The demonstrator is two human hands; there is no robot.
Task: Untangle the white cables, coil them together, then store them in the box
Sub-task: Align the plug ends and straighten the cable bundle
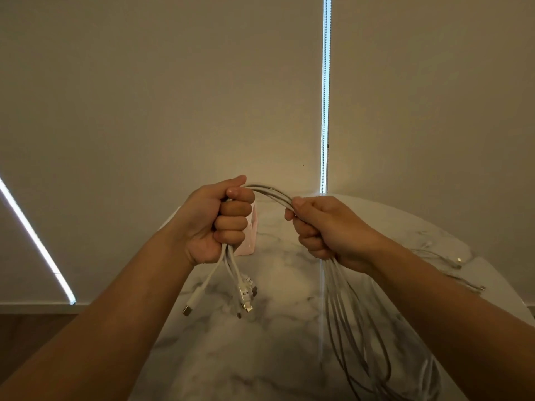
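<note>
Held above the marble worktop (pixel 246 357) — the white cables (pixel 270 192), with left grip (pixel 223 224) and right grip (pixel 321 227) each curled tight round them; plug ends (pixel 244 296) dangle under the left, slack hangs toward the near edge.

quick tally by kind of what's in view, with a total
hands: 2 (left hand, right hand)
white cable bundle, gripped by both: 1
pink box: 1
marble table: 1
loose cables on the table: too faint to count
total: 5
</note>
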